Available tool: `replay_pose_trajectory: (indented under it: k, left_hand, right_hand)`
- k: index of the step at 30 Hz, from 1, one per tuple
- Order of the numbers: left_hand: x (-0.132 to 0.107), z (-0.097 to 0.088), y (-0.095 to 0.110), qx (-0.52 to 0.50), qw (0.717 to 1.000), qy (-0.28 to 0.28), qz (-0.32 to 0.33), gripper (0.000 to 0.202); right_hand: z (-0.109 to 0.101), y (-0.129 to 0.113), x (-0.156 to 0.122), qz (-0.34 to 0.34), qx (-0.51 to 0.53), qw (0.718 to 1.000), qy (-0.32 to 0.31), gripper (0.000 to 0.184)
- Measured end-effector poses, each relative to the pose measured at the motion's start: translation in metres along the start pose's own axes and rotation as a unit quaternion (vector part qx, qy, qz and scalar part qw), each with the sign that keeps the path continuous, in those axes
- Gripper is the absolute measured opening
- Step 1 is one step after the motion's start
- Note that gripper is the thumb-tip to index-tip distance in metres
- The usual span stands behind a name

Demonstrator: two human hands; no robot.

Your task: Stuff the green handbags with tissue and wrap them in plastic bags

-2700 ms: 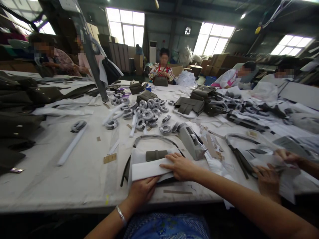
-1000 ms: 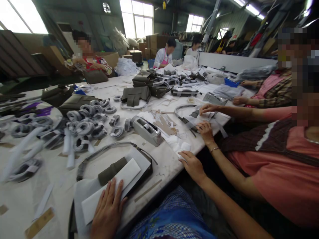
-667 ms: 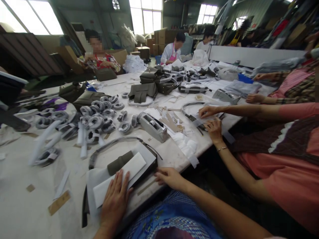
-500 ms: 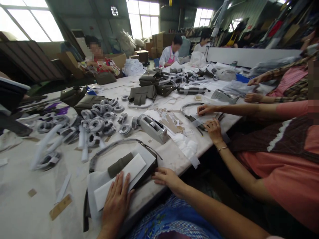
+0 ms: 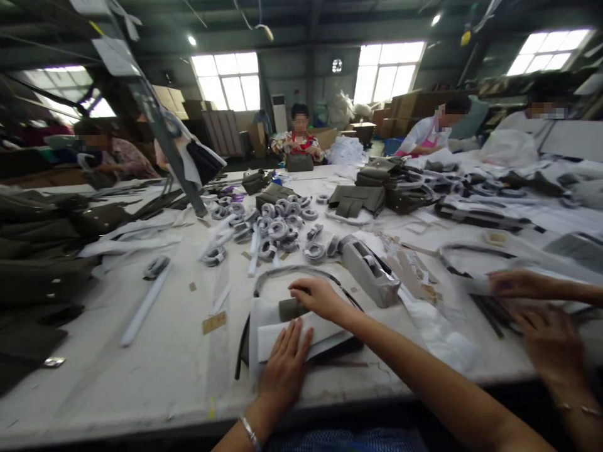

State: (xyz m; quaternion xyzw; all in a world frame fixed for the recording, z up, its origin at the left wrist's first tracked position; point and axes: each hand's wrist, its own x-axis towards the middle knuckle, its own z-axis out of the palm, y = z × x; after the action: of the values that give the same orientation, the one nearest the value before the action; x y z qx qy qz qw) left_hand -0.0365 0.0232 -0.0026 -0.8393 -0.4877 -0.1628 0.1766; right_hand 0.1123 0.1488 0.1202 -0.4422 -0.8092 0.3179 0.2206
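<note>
A dark olive handbag (image 5: 354, 344) lies flat before me, with a grey-wrapped strap (image 5: 301, 271) arching behind it. Across it is a folded white foam sheet (image 5: 268, 339). My left hand (image 5: 285, 361) rests flat on that sheet, fingers stretched out. Above the bag, my right hand (image 5: 320, 300) has loosely bent fingers and nothing visible in them. It is nearest to the olive flap (image 5: 289, 309), which it partly covers; I cannot tell whether it touches.
A grey tape dispenser (image 5: 370, 270) stands behind the bag to the right. Wrapped strap coils (image 5: 277, 229) are heaped farther back. Olive bags (image 5: 38, 270) are piled at left. A co-worker's hands (image 5: 541, 314) work on another bag at right; several people sit around the table.
The view has swung left. My right hand has moved from the bag's right edge to above its flap. My left hand stays on the foam sheet.
</note>
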Motion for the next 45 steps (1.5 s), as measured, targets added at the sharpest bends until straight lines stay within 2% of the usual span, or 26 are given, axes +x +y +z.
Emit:
replay_pose_trajectory:
  k: [2,4,6,8,10,12,14,16,19,23,25,27,31,34,36,39,42,45]
  left_hand:
    - [-0.001,0.002,0.001,0.002,1.000,0.005,-0.004,0.064]
    - [-0.003,0.005,0.002,0.006,1.000,0.017,-0.007,0.065]
    - [-0.005,0.010,0.002,0.015,0.999,0.038,-0.010,0.065]
    - [-0.006,0.019,0.000,0.027,0.998,0.063,-0.003,0.064]
    - [-0.007,0.028,-0.002,0.038,0.995,0.092,0.014,0.059]
    - [-0.007,0.036,-0.004,0.045,0.991,0.120,0.025,0.054]
    - [-0.006,0.040,-0.004,0.046,0.988,0.145,0.019,0.053]
    - [-0.004,0.039,-0.002,0.045,0.988,0.149,0.003,0.055]
    - [-0.003,0.032,0.000,0.038,0.992,0.124,-0.007,0.061]
    - [-0.001,0.021,0.000,0.023,0.996,0.082,-0.006,0.067]
    - [0.000,0.017,-0.002,0.006,0.999,0.051,-0.007,0.067]
    - [0.004,0.012,-0.004,-0.018,1.000,0.010,-0.004,0.066]
    - [0.013,0.000,-0.013,-0.083,0.994,-0.074,0.008,0.061]
    - [0.021,-0.011,-0.022,-0.121,0.988,-0.093,0.022,0.060]
    - [0.025,-0.017,-0.028,-0.136,0.985,-0.105,0.024,0.064]
    - [0.029,-0.023,-0.032,-0.147,0.980,-0.130,0.017,0.064]
    - [0.030,-0.025,-0.034,-0.145,0.979,-0.139,0.021,0.062]
    - [0.031,-0.027,-0.035,-0.143,0.978,-0.147,0.026,0.061]
  right_hand:
    - [0.025,-0.006,0.055,0.007,-0.046,0.999,-0.013,0.029]
    - [0.052,-0.014,0.103,0.019,-0.085,0.996,-0.018,0.048]
    - [0.078,-0.022,0.141,0.038,-0.128,0.991,-0.022,0.070]
    - [0.098,-0.030,0.167,0.057,-0.168,0.984,-0.026,0.081]
    - [0.112,-0.034,0.184,0.072,-0.199,0.977,-0.030,0.076]
    - [0.119,-0.035,0.193,0.082,-0.216,0.972,-0.034,0.059]
    - [0.117,-0.033,0.194,0.085,-0.221,0.971,-0.029,0.044]
    - [0.108,-0.031,0.187,0.081,-0.219,0.972,-0.009,0.038]
    - [0.080,-0.028,0.161,0.072,-0.214,0.974,0.037,0.042]
    - [0.021,-0.015,0.100,0.056,-0.187,0.976,0.093,0.040]
    - [-0.013,0.000,0.059,0.031,-0.084,0.989,0.120,0.037]
    - [-0.046,0.019,0.013,0.032,0.053,0.992,0.106,0.039]
    - [-0.102,0.058,-0.087,0.129,0.255,0.954,0.087,0.048]
    - [-0.126,0.077,-0.155,0.193,0.292,0.935,0.061,0.046]
    - [-0.128,0.086,-0.190,0.221,0.285,0.932,0.032,0.043]
    - [-0.109,0.099,-0.218,0.261,0.288,0.920,0.045,0.043]
    - [-0.071,0.111,-0.221,0.280,0.309,0.903,0.107,0.050]
    - [-0.029,0.117,-0.206,0.277,0.329,0.892,0.139,0.056]
